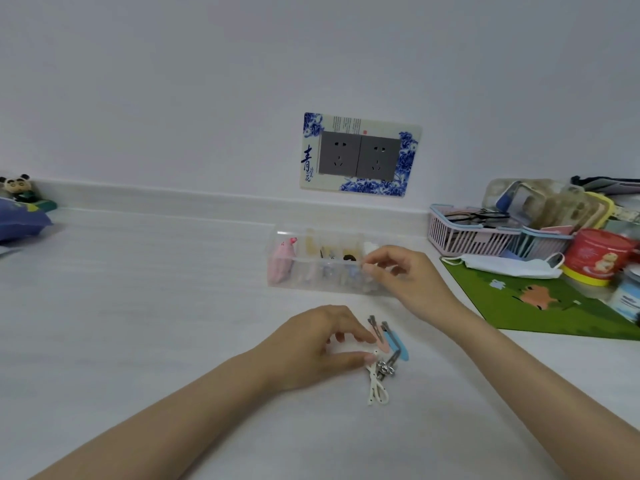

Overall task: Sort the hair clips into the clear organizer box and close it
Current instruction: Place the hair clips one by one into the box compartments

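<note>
The clear organizer box (294,275) stands on the white table, its compartments holding clips, with a pink one (282,261) at the left end. My right hand (405,275) is over the box's right end, thumb and fingers pinched together; what it pinches is too small to make out. A small pile of hair clips lies nearer me: a pink clip (379,337), a blue clip (396,344), a white dotted clip (375,389) and a metal one (386,368). My left hand (322,344) is at the pile's left, its fingertips touching the pink and white clips.
A green mat (540,306) lies to the right with a white face mask (505,265), a pink basket (474,233), a red tin (595,256) and other clutter. A blue pouch (20,221) and a panda toy (17,187) are far left. Sockets (360,155) are on the wall behind.
</note>
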Available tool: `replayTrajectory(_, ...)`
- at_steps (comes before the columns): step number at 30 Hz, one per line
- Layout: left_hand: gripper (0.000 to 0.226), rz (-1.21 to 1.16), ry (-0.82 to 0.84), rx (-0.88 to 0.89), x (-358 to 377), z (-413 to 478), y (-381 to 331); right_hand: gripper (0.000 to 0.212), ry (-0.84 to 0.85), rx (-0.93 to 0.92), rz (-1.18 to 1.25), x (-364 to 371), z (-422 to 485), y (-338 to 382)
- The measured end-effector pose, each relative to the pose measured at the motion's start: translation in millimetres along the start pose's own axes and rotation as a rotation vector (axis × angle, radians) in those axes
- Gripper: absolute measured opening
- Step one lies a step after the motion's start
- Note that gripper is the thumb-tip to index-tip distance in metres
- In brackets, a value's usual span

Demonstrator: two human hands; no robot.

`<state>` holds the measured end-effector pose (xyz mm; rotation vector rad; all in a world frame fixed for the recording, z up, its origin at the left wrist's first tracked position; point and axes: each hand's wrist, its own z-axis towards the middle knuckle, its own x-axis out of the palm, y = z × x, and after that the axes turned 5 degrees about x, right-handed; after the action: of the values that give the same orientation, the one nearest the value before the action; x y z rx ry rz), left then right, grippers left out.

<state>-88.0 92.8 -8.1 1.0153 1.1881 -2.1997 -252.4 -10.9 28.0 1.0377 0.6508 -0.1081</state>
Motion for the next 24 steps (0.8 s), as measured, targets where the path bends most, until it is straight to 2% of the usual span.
replayTrajectory(4,0.022,0.004,-0.021,-0.05,9,3,-2,0.006,-0.017,0.052,0.019,-10,-21,-16)
replayTrajectory(10,0.012,-0.358,-0.1,-0.194,3,2,-4,0.006,-0.015,0.093,0.128,-11,-30,-13)
replayTrajectory(13,0.014,-0.627,-0.269,-0.291,-13,2,-1,0.012,0.071,0.166,0.278,-2,-34,2)
replayTrajectory(16,0.015,-0.788,-0.496,-0.344,-23,2,3,0.021,0.204,0.297,0.475,13,-40,20)
replayTrajectory(18,0.012,-0.893,-0.576,-0.346,-27,2,5,0.022,0.239,0.305,0.516,22,-41,30)
replayTrajectory(21,0.012,-0.98,-0.626,-0.31,-33,2,7,0.02,0.148,0.279,0.528,28,-35,40)
replayTrajectory(24,0.015,-0.859,-0.641,-0.284,-38,2,11,0.015,0.028,0.272,0.572,29,-19,45)
